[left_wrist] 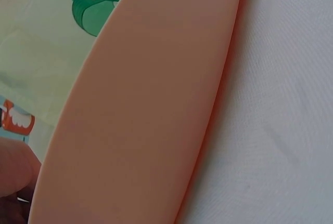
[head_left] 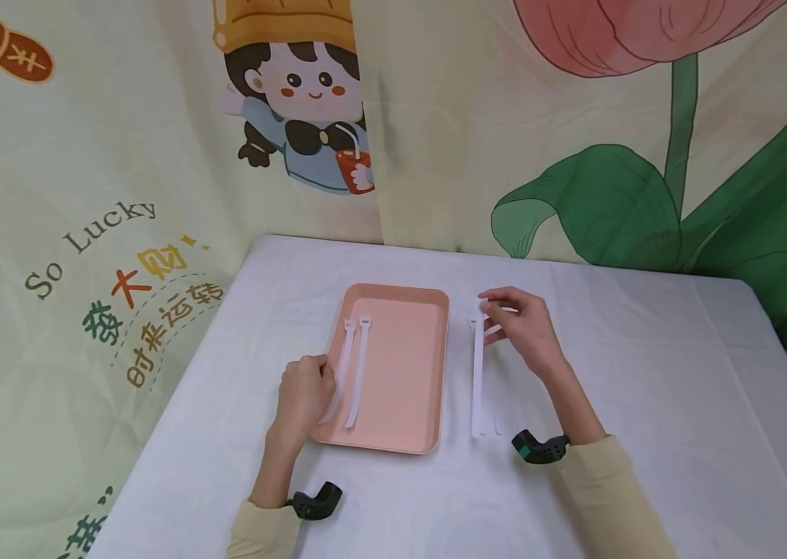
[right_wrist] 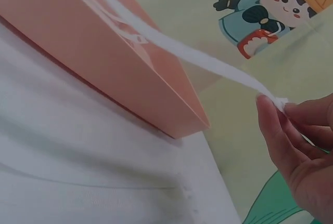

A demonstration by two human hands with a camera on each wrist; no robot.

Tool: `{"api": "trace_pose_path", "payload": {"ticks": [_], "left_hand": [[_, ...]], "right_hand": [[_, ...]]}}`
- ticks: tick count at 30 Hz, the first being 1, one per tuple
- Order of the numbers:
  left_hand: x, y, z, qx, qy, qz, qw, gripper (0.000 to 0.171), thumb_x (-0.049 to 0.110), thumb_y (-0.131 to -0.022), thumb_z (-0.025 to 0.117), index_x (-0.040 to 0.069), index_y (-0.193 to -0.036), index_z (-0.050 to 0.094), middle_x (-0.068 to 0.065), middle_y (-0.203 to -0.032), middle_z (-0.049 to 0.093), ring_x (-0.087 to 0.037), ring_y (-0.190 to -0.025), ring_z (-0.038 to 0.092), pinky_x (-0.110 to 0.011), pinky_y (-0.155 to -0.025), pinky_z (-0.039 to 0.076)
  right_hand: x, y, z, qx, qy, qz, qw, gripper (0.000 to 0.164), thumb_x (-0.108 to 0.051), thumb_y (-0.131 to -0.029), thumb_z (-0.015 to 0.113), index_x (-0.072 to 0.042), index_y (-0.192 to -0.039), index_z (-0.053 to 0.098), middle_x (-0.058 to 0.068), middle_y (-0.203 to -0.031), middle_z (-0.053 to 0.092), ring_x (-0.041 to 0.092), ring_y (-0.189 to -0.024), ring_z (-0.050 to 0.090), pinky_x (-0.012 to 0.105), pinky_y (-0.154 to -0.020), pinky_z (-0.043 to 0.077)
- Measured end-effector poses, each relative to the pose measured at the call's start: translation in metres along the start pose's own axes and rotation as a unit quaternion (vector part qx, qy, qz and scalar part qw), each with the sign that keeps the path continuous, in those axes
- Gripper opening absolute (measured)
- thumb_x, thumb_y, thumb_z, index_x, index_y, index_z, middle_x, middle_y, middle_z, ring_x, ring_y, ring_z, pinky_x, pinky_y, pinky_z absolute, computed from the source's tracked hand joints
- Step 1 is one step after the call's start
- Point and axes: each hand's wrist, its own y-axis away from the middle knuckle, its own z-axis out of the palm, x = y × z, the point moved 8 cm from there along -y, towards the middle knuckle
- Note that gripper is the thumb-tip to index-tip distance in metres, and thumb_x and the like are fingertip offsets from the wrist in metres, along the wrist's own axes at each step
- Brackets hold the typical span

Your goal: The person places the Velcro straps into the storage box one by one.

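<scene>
My right hand (head_left: 521, 326) pinches a white strap (head_left: 479, 373) by its top end between thumb and fingers, just right of the pink tray (head_left: 428, 419). The strap hangs down in a long strip; in the right wrist view, this held strap (right_wrist: 208, 64) bends in front of the tray. Two more white straps with buckle-like heads lie side by side in the tray's left half, the right-hand one (head_left: 358, 373) fully in sight. My left hand (head_left: 305, 394), its fingers curled, is at the tray's left rim and partly covers the other strap. Whether it holds anything I cannot tell.
A white cloth (head_left: 645, 373) covers the table, whose far edge meets a printed curtain (head_left: 435, 155). Small white strap ends (head_left: 498, 427) show on the cloth near the hanging strap. Black wrist cameras sit at both cuffs, the right one (head_left: 539, 447) close over the cloth.
</scene>
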Motion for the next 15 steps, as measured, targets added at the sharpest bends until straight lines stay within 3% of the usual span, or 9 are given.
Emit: {"api": "trace_pose_path", "payload": {"ticks": [15], "left_hand": [[-0.002,0.000,0.000,0.004,-0.004,-0.004,1.0000,0.031,-0.003,-0.096,0.051,0.001,-0.068,0.061,-0.003,-0.056,0.040,-0.014,-0.050,0.038,-0.025,-0.045,0.030]], "right_hand": [[-0.012,-0.005,0.032,-0.022,-0.026,-0.011,0.999,0.026,-0.017,-0.101,0.065,-0.004,-0.124,0.068,0.019,-0.118,0.067,0.029,-0.082,0.070,0.047,-0.072,0.062]]}}
